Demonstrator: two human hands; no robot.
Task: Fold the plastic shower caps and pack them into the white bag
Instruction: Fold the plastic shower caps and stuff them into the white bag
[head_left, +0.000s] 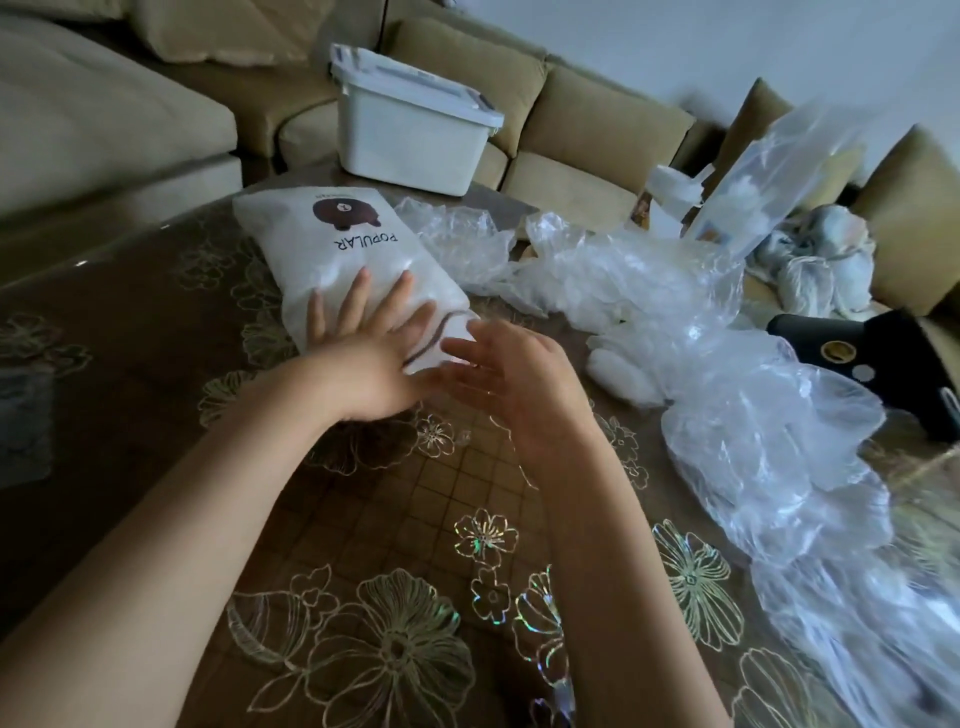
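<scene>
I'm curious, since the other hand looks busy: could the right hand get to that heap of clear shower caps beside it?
Probably yes. The right hand is open and looks empty, and only bare table lies between it and the shower caps.

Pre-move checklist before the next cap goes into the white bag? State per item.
1. White bag lies flat on the table: ok.
2. Left hand presses on the bag, fingers straight: ok.
3. Right hand free and open beside the bag's near end: ok.
4. Bag mouth open: cannot tell, the hands cover that end.
5. Folded cap ready to pack: not ok, the shower caps lie crumpled in a pile on the right.
</scene>
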